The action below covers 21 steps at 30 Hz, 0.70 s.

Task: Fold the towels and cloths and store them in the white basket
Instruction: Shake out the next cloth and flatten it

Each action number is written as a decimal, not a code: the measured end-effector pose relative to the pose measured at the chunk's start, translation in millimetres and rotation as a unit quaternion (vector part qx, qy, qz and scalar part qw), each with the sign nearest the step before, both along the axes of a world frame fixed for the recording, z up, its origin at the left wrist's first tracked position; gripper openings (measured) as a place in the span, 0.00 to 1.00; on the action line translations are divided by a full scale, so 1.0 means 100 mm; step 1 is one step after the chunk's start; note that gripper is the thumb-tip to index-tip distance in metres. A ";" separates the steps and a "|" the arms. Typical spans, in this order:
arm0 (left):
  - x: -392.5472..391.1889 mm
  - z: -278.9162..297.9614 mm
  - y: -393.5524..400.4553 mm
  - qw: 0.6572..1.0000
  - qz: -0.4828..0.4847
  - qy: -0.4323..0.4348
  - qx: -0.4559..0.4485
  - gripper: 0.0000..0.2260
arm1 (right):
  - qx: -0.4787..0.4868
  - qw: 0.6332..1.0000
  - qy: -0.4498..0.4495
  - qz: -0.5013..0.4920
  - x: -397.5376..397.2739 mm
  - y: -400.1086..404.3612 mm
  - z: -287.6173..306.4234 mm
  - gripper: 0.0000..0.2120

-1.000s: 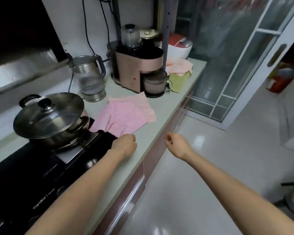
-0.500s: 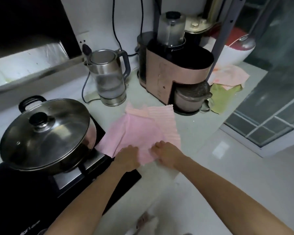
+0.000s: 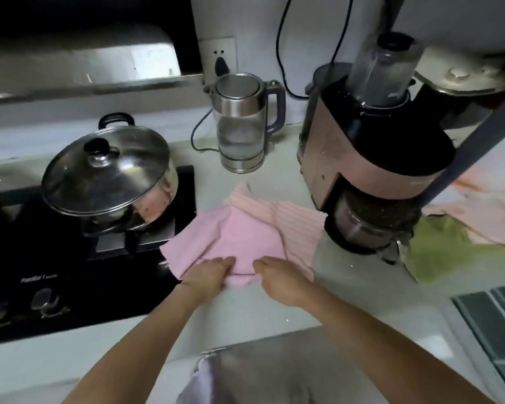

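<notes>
Two hands at the near edge of the pink cloth [image 3: 239,237]: your left hand [image 3: 207,277] and right hand [image 3: 280,277] lie knuckles-up, close together, fingers curled onto the hem, apparently pinching it so the edge can be lifted for a fold. Forearms converge from below. Cloth lies rumpled on the desk [image 3: 274,310], one corner overlapping the stove [image 3: 70,272], above a striped cloth [image 3: 292,220]. Green cloth [image 3: 449,252] waits right, beside the blender [image 3: 370,170]. White basket not visible.
</notes>
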<state>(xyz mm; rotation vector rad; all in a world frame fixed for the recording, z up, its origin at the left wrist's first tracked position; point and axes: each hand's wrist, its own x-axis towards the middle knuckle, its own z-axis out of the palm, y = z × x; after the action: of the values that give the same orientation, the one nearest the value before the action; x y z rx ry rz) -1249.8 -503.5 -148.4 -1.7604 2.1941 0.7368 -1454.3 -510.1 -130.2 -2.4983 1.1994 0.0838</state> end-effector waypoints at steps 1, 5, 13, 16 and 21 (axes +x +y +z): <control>-0.09 0.04 0.08 0.998 0.036 0.040 0.012 0.16 | 0.010 1.000 -0.020 0.008 -0.10 -0.02 0.06 0.08; -0.34 0.34 0.25 0.979 0.128 0.158 0.014 0.15 | 0.025 0.997 -0.074 -0.005 -0.46 -0.11 0.29 0.05; -0.20 0.93 0.50 0.899 0.332 0.283 -0.030 0.09 | 0.062 0.997 -0.033 -0.043 -0.99 -0.26 0.84 0.12; -0.14 1.02 0.63 0.839 0.408 0.354 0.064 0.06 | 0.189 0.977 -0.095 -0.036 -1.04 -0.24 1.00 0.19; 0.02 1.21 0.68 0.756 0.479 0.444 0.037 0.07 | 0.178 0.981 -0.072 -0.027 -0.98 -0.23 1.19 0.21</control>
<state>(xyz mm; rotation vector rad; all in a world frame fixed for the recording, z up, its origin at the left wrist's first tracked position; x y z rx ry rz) -1247.9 -435.8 -27.2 -2.8541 1.3136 2.2105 -1552.0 -533.0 -10.8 -2.1236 1.0841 0.0937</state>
